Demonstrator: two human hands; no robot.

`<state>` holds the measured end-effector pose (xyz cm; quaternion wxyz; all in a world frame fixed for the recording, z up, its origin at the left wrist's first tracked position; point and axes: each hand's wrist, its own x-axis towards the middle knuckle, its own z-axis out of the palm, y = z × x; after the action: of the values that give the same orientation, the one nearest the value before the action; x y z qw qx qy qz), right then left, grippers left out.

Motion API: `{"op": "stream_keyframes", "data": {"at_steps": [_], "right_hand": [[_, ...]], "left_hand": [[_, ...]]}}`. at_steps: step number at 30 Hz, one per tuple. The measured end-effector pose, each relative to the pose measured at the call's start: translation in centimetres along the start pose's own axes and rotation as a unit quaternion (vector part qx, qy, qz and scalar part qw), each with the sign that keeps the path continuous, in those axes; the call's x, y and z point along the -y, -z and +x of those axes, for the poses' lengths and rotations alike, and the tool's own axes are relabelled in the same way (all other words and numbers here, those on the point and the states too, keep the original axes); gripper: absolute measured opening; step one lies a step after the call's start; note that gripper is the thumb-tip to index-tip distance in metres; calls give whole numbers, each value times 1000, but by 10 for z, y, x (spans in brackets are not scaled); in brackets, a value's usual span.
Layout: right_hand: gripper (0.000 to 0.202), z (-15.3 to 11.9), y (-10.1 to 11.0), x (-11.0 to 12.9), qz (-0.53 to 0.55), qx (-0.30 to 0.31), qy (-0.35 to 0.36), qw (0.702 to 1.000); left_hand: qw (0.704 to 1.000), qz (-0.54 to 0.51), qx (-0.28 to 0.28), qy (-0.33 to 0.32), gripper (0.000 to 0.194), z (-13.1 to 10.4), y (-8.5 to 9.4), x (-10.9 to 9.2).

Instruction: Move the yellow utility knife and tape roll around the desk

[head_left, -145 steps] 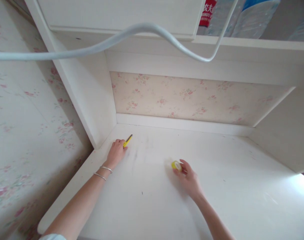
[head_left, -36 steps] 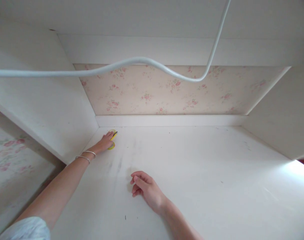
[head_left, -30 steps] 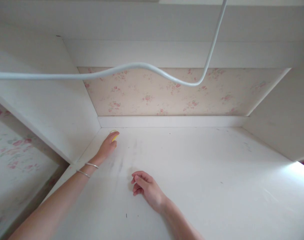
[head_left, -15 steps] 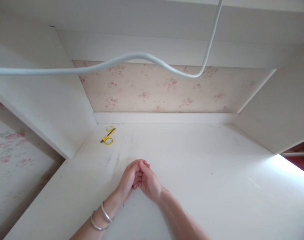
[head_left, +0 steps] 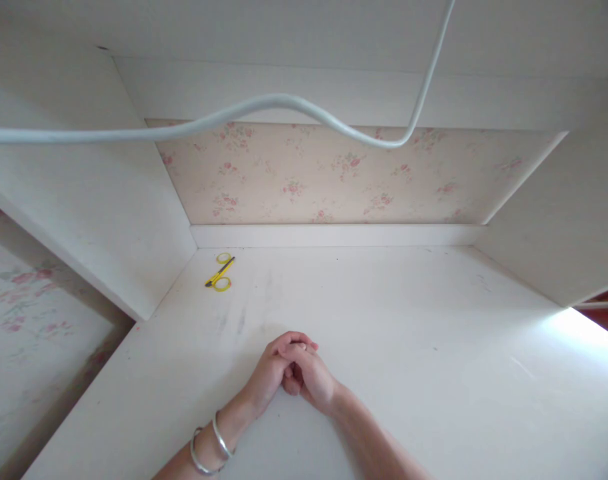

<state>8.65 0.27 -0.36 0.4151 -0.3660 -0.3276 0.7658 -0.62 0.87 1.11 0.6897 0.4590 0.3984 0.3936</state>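
My left hand (head_left: pixel 270 370) and my right hand (head_left: pixel 318 380) are clasped together just above or on the white tabletop (head_left: pixel 384 320), in the lower middle of the view. Their fingers are curled and closed over each other, and I see no object between them. Part of the inner fingers is hidden by the clasp. Two silver bangles (head_left: pixel 223 437) circle my left wrist. Farther off, at the back left of the tabletop, lies a slim yellow and black utility knife (head_left: pixel 220 272), apart from both hands. Two thin yellow rings, an upper ring (head_left: pixel 217 259) and a lower ring (head_left: pixel 229 287), lie against it.
A white cable (head_left: pixel 279 101) crosses the upper view, close to the camera. White side panels stand at the left (head_left: pixel 104 200) and right (head_left: pixel 549 220). Behind the tabletop are a low white strip (head_left: pixel 334 236) and flowered wallpaper (head_left: pixel 314 167).
My hands have closed more tightly together, the fingers folding over each other, and sit slightly lower and farther right in view. The whole view has shifted slightly. The knife and rings have not moved.
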Motion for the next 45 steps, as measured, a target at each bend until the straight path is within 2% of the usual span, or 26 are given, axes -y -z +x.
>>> {"op": "stream_keyframes", "data": {"at_steps": [7,11,15,20,23,29,35,45], "right_hand": [[58,-5,5,-8,-100,10,41,994],[63,-6,7,-11,-126,17,28,991],[61,-8,3,-7,-146,4,4,989],[41,-9,0,-3,-104,6,4,995],[36,-9,1,-3,-104,13,8,995],[52,-10,3,-7,-154,13,24,988],[59,-10,5,-8,-168,16,29,985],[61,-12,1,-4,-173,8,19,985]], "left_hand": [[999,28,30,19,38,-4,1,-3],[998,44,36,32,42,-4,0,-4],[996,68,46,47,43,-5,-1,-3],[993,102,41,45,38,-5,-1,-1],[993,104,46,42,36,-5,-1,-2],[992,105,51,50,40,-6,-2,-5],[992,101,46,53,37,-5,-3,-4],[992,100,49,51,39,-4,1,1]]}}
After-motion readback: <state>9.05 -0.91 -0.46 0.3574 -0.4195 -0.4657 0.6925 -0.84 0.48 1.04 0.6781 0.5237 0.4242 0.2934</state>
